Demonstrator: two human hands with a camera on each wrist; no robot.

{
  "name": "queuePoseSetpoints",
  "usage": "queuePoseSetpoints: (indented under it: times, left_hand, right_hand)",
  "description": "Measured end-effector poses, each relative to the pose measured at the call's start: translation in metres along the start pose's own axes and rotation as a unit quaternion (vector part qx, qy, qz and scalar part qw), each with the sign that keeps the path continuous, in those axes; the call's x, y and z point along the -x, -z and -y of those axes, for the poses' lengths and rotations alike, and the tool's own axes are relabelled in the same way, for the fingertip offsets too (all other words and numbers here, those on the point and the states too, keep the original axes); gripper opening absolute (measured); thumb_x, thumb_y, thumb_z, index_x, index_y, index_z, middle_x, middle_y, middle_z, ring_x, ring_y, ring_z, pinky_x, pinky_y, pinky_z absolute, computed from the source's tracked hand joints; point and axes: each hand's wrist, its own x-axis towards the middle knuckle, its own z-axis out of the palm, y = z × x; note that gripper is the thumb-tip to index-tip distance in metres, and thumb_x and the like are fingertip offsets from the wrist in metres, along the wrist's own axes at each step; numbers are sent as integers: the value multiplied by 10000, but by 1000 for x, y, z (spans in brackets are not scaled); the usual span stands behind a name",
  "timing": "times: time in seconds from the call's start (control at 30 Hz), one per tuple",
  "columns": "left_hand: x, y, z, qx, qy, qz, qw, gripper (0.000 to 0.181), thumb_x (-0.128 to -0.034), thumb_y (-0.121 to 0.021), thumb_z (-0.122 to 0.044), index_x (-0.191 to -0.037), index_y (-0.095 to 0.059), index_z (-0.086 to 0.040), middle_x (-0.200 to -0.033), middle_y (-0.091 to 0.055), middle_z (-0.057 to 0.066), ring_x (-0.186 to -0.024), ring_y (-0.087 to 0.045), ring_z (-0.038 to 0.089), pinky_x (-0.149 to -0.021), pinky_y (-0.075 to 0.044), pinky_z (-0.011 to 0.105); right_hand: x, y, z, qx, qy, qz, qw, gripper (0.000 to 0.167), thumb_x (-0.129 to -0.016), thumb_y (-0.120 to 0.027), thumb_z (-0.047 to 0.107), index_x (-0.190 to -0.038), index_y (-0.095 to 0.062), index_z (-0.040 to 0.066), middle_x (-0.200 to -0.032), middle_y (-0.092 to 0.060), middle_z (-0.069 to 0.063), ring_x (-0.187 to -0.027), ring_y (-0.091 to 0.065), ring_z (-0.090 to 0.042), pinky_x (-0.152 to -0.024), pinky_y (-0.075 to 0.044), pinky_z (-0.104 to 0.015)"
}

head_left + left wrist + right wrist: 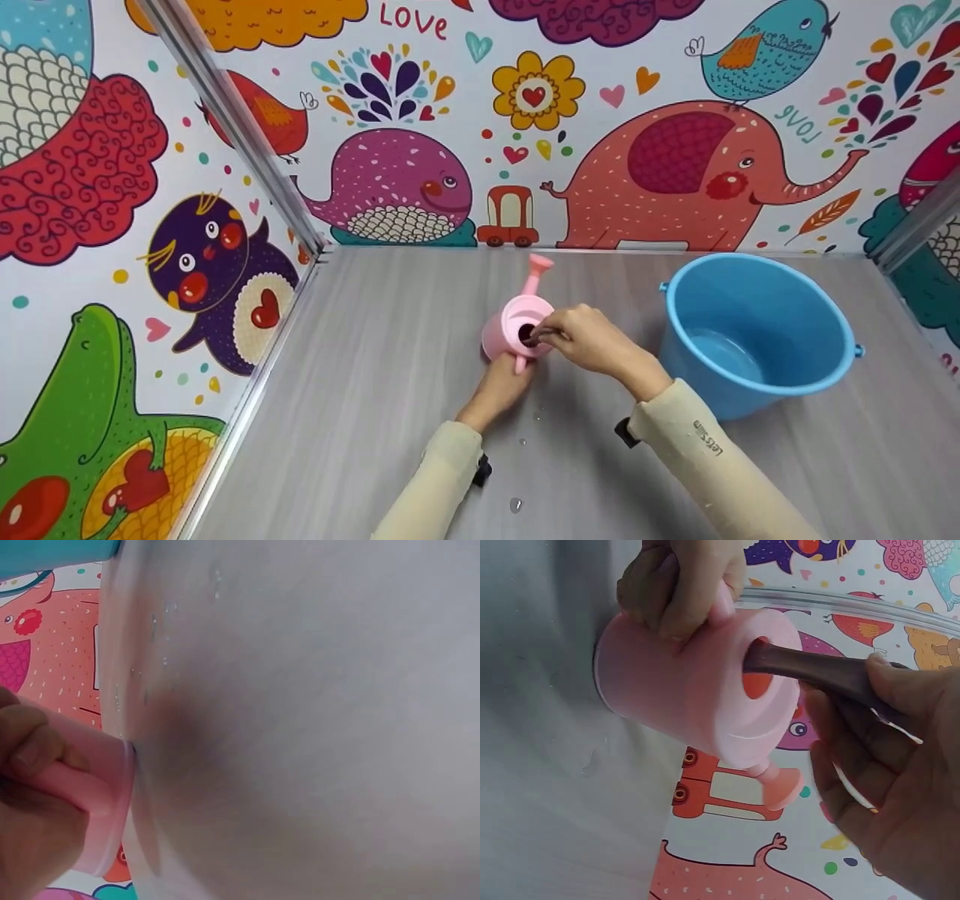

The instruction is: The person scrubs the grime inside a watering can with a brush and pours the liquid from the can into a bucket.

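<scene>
A pink watering can (493, 339) stands on the tabletop, its spout and sprinkler head pointing to the back wall. My left hand (502, 386) grips the can's handle, fingers curled round it in the left wrist view. Over the can's round top opening, my right hand (591, 341) holds a dark brown handle (817, 672) between thumb and fingers. The handle's far end goes into the opening, so the kind of tool is hidden. A reddish patch (757, 685) shows inside the opening in the right wrist view.
A blue bucket (686, 382) stands to the right of the can, near my right forearm; no contents show in it. Water drops (516, 505) lie on the grey table (360, 420). Walls printed with cartoon animals (405, 187) close off the back and left side.
</scene>
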Motion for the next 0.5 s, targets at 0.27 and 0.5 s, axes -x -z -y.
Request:
queuePoseSetpoints:
  times: [0.27, 0.5]
  left_hand:
    - [2, -4, -2, -302, -40, 58, 9995, 228, -953, -565, -170, -796, -665, -40, -621, -420, -61, -594, -414, 120, -589, -388, 294]
    - [2, -2, 1, -219, -86, 60, 9997, 226, -940, -563, -148, -726, -592, -79, -623, -386, -72, -602, -409, 123, -600, -385, 292]
  right_hand:
    - [4, -14, -6, -86, -248, 31, 9997, 169, -932, -633, 60, -1037, -759, 19, -959, -762, -114, -822, -720, -213, -774, -596, -398]
    - [6, -12, -9, -364, -175, -96, 9991, 169, -936, -629, 66, -1035, -761, 29, -954, -762, -101, -800, -702, -161, -749, -594, -349]
